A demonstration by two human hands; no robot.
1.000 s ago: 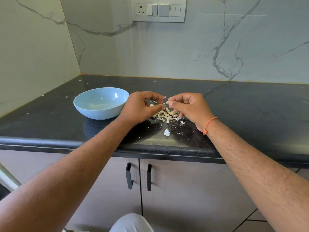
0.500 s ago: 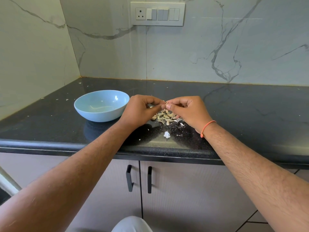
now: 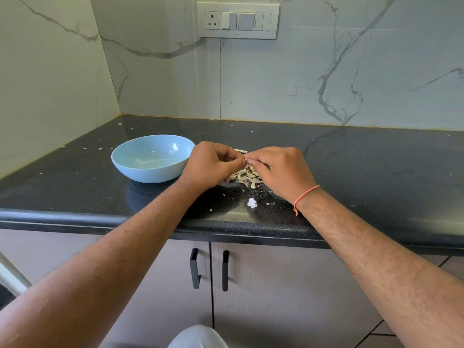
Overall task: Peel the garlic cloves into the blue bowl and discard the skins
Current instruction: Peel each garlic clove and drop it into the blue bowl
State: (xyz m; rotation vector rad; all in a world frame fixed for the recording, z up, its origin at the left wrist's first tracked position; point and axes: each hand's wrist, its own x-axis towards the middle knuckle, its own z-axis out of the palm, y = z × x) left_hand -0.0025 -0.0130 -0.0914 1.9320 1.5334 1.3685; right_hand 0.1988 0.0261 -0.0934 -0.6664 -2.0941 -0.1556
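The left hand point(image 3: 209, 165) and right hand point(image 3: 280, 169) meet fingertip to fingertip above the tabletop point(image 3: 364, 172), both with fingers curled in. Between the touching tips they pinch a small clove point(image 3: 245, 159), of which only a sliver shows; whether it is peeled cannot be told. The right wrist wears an orange thread point(image 3: 305, 195).

Directly under the hands, partly hidden by them, lies a pile of pale garlic pieces point(image 3: 247, 177) on the black stone; cloves and skins in it cannot be told apart. One pale piece point(image 3: 240, 150) lies just behind the hands. A white scrap point(image 3: 251, 202) lies nearer the front edge, apart from the pile, with tiny flecks scattered around it and further out over the tabletop.

The bowl point(image 3: 150, 169) stands upright just left of the left hand, its rim close to the knuckles; touching or not cannot be told. Inside it only a pale glint shows on the bottom and a light spot on the far wall; what these are is unclear.

Marble-look walls point(image 3: 276, 84) meet in a corner behind the bowl, and a switch plate point(image 3: 238, 20) with a socket sits on the back wall. Below the tabletop edge are cabinet doors with two black handles point(image 3: 209, 270) side by side.
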